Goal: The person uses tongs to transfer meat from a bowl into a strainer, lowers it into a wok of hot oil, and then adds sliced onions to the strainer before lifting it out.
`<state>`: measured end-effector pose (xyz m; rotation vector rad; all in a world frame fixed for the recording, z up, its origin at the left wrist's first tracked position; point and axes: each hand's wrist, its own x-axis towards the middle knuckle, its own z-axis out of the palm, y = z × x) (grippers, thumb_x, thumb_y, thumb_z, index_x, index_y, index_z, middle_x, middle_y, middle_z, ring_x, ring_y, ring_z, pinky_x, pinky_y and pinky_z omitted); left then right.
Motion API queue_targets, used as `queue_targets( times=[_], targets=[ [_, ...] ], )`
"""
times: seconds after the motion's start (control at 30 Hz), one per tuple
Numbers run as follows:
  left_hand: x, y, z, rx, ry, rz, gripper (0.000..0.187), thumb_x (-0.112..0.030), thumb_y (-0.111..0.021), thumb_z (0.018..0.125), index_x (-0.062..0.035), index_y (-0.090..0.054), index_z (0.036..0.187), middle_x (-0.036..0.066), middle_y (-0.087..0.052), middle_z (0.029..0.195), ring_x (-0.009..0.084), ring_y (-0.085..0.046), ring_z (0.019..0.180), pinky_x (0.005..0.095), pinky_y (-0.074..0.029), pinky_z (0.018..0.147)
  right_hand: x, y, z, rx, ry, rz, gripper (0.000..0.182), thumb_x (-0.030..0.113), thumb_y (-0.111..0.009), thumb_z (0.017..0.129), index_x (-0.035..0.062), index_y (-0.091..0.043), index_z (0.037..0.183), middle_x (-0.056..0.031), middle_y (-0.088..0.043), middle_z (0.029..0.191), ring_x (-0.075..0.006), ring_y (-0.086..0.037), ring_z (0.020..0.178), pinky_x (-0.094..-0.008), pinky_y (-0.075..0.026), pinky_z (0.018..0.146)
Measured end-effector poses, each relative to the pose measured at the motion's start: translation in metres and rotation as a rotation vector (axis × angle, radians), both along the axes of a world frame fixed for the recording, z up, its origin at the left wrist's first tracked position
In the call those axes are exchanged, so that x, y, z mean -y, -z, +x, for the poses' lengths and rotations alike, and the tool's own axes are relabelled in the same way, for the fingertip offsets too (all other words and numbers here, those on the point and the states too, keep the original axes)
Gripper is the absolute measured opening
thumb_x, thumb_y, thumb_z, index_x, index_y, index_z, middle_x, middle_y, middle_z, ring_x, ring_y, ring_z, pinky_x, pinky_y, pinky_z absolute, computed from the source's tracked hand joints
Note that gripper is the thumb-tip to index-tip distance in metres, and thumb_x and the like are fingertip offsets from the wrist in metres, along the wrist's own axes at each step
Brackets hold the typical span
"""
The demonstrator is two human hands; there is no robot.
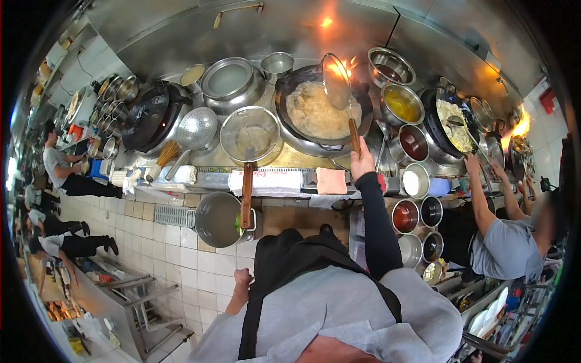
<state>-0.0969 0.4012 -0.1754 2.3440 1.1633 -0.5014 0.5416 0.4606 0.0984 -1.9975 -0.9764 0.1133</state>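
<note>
My right hand point(363, 158) is closed around the wooden handle of a round mesh strainer point(336, 80). The strainer is tilted up over the far side of a wok point(289, 121) full of pale, foaming liquid point(315, 109), and flames show behind it. My left hand point(243, 277) hangs low beside my apron with its fingers curled, and nothing shows in it. A second mesh strainer point(249, 136) with a long wooden handle lies left of the wok. Beside that rests a perforated metal ladle point(197, 128).
A deep pot point(216, 221) stands below the counter edge. Steel bowls of yellow liquid point(402, 104) and dark red sauce point(413, 143) sit right of the wok. A bamboo brush point(164, 156) lies on the left. A co-worker point(505, 242) works at another wok point(431, 121) on the right.
</note>
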Motion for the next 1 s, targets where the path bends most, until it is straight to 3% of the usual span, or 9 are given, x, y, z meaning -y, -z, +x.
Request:
queue_targets(
  times=[0.07,0.17,0.23,0.4,0.63,0.73,0.77,0.8,1.0],
  targets=[
    [-0.002,0.031,0.007,0.148,-0.425,-0.17,0.023,-0.018,-0.06,0.081,0.0027,-0.066,0.074,0.017,-0.066,0.067,0.0258,-0.064,0.055,0.0406,-0.047,0.046,0.009,-0.037,-0.023,-0.08,0.068,-0.184,0.063,0.007,-0.056,0.091,0.0045,-0.035,0.151,-0.0263,-0.064,0.121,-0.0354,-0.065,0.105,-0.0387,-0.049,0.092],
    [-0.004,0.038,0.029,0.176,-0.443,-0.114,0.023,-0.018,-0.06,0.081,0.0029,-0.068,0.077,0.017,-0.068,0.068,0.0281,-0.069,0.062,0.0421,-0.05,0.05,0.005,-0.001,-0.01,-0.14,0.034,-0.242,0.061,0.009,-0.056,0.091,0.0056,-0.039,0.149,-0.0289,-0.064,0.114,-0.0368,-0.065,0.102,-0.0391,-0.049,0.09],
    [-0.007,0.04,0.035,0.058,0.006,0.099,0.023,-0.017,-0.059,0.081,0.0033,-0.068,0.076,0.017,-0.068,0.068,0.0291,-0.069,0.061,0.0427,-0.052,0.051,0.003,0.031,0.023,-0.208,-0.068,-0.042,0.061,0.011,-0.056,0.09,0.0065,-0.04,0.148,-0.0328,-0.065,0.098,-0.0433,-0.066,0.09,-0.0459,-0.051,0.081],
    [-0.008,-0.003,0.074,0.224,-0.844,-0.402,0.017,-0.012,-0.059,0.085,0.0017,-0.066,0.078,0.014,-0.064,0.069,0.0274,-0.067,0.063,0.042,-0.054,0.049,0.034,-0.017,0.073,-0.004,0.045,-0.103,0.058,0.013,-0.057,0.089,0.0066,-0.044,0.146,-0.0308,-0.066,0.104,-0.0443,-0.065,0.094,-0.0472,-0.051,0.085],
    [-0.007,-0.049,0.103,0.119,-0.544,-0.338,0.013,-0.01,-0.064,0.085,0.0,-0.06,0.078,0.01,-0.054,0.06,0.0241,-0.062,0.06,0.0398,-0.052,0.047,0.066,0.042,0.145,-0.018,0.021,-0.048,0.053,0.018,-0.057,0.093,0.0058,-0.046,0.144,-0.026,-0.068,0.113,-0.0406,-0.067,0.101,-0.0446,-0.05,0.092],
    [0.018,0.048,0.056,0.346,-0.831,-0.337,0.016,-0.016,-0.069,0.083,-0.0022,-0.063,0.08,0.009,-0.057,0.063,0.0229,-0.064,0.064,0.0365,-0.054,0.051,0.078,0.049,0.126,-0.789,0.009,-0.121,0.051,0.016,-0.054,0.097,0.0112,-0.041,0.146,-0.0139,-0.065,0.089,-0.0209,-0.062,0.067,-0.0321,-0.047,0.053],
    [0.016,0.013,0.067,0.141,-0.471,-0.224,0.014,-0.015,-0.066,0.084,-0.0028,-0.063,0.078,0.009,-0.058,0.064,0.023,-0.064,0.063,0.0368,-0.053,0.05,0.075,0.015,0.1,-1.148,0.018,-0.135,0.049,0.015,-0.053,0.097,0.0124,-0.041,0.145,-0.0114,-0.062,0.083,-0.0159,-0.058,0.06,-0.0281,-0.043,0.044],
    [0.015,-0.023,0.078,-0.023,-0.121,-0.055,0.013,-0.013,-0.063,0.086,-0.0034,-0.062,0.077,0.009,-0.059,0.065,0.0231,-0.063,0.062,0.037,-0.053,0.05,0.068,0.009,0.088,-1.295,-0.018,-0.071,0.045,0.014,-0.052,0.098,0.0133,-0.041,0.142,-0.0092,-0.058,0.081,-0.0122,-0.051,0.056,-0.0251,-0.036,0.041],
    [0.046,-0.07,0.097,0.096,-0.665,-0.358,0.015,-0.007,-0.057,0.088,-0.0041,-0.065,0.076,0.009,-0.062,0.063,0.0186,-0.064,0.059,0.0351,-0.052,0.049,0.052,0.034,0.075,-1.875,-0.119,0.204,0.028,0.013,-0.05,0.101,0.0123,-0.041,0.127,-0.0046,-0.049,0.077,-0.0042,-0.033,0.046,-0.0194,-0.022,0.034]
  ],
)
